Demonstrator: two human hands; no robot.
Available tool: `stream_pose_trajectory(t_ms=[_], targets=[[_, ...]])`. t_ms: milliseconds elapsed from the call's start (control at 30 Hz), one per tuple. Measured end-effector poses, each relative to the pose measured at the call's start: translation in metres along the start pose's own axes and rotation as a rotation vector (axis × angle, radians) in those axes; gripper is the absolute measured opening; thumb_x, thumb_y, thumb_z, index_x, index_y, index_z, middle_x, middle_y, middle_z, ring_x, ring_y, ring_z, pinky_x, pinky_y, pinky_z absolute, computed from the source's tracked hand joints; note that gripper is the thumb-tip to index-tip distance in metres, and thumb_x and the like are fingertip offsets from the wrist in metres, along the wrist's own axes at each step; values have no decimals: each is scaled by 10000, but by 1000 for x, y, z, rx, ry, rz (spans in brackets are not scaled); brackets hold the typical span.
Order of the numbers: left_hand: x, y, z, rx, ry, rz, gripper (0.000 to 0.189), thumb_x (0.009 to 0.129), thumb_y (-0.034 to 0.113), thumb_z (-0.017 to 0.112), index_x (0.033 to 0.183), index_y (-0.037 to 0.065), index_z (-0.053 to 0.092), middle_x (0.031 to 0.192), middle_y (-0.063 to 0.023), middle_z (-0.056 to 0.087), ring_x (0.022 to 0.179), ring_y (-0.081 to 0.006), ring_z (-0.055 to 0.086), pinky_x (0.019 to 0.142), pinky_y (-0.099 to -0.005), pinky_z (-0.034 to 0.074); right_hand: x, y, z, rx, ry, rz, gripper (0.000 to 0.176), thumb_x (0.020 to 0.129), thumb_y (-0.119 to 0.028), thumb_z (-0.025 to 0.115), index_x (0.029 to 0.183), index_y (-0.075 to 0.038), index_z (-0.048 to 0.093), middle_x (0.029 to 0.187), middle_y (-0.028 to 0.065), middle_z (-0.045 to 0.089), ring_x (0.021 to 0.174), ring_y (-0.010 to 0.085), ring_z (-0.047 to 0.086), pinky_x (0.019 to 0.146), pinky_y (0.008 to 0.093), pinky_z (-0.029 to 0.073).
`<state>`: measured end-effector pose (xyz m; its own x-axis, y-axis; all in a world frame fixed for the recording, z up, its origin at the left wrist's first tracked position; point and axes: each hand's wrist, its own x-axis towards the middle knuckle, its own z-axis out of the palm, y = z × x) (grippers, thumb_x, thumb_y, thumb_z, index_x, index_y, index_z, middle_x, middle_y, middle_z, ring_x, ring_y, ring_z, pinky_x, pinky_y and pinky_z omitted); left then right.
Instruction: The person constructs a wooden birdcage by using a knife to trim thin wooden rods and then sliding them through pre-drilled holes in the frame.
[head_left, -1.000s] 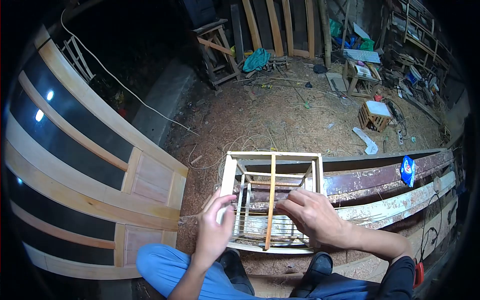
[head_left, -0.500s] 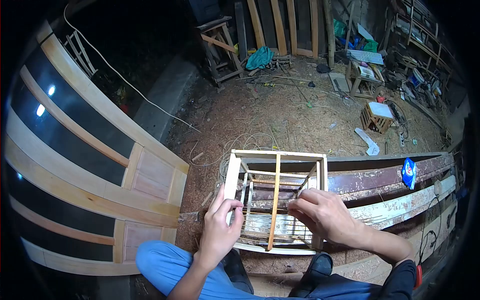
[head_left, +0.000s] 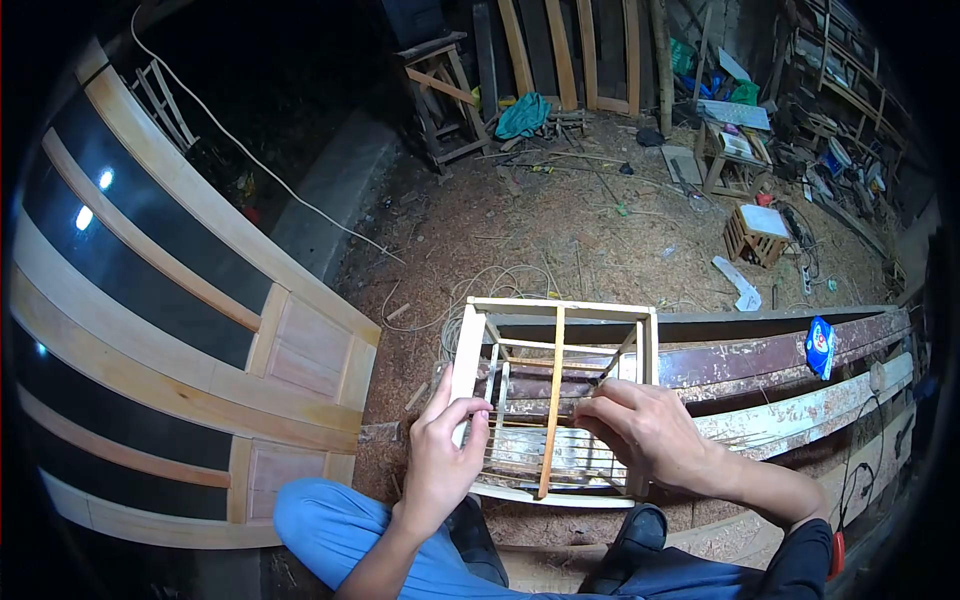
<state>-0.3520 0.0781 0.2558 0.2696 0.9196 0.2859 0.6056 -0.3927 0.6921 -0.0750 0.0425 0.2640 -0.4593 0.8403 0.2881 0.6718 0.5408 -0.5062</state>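
A small box-shaped wooden frame stands in front of me, with an orange-toned slat down its middle. Thin sticks run crosswise through its near half. My left hand is closed at the left rail, one finger lying along the outside and the thumb and others bent over the rail. Over the right side of the frame, my right hand pinches with fingertips pointing inward and down; what sits between them is hidden by the fingers.
Panelled wooden doors lie on the left. Long weathered boards extend right, with a blue packet on them. A slatted stool stands farther off on the shaving-strewn ground. A pale cord trails at left.
Both hands keep almost the same place at the frame, with only slight finger movement. The whole view has shifted very slightly.
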Motion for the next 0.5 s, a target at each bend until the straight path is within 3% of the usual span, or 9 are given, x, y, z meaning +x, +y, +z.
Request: stream_pose_trajectory(t_ms=[167,233,500], targets=[[1,-1,2,-84,0,-50,126,954,14,694,1047,-55,743,1467,-361,591,1230,-461,702,1066,-442,534,-1,-1,3,-15,30,-23,220,1002,-181,702,1160,-30,680,935,107,631,833,297,688,672,426,561],[1,0,1,-85,-2,-51,120,954,10,695,1042,-59,739,1460,-354,599,1228,-455,703,1066,-438,533,1,-3,4,-22,104,-32,215,919,-117,801,1107,-56,716,894,82,654,751,281,685,601,402,548],[1,4,4,-59,15,-56,102,951,-7,687,1028,-64,721,1429,-325,628,1240,-449,696,1061,-430,534,1,-1,8,-12,110,-24,213,907,-109,811,1088,-47,717,884,84,648,737,273,676,588,395,542]])
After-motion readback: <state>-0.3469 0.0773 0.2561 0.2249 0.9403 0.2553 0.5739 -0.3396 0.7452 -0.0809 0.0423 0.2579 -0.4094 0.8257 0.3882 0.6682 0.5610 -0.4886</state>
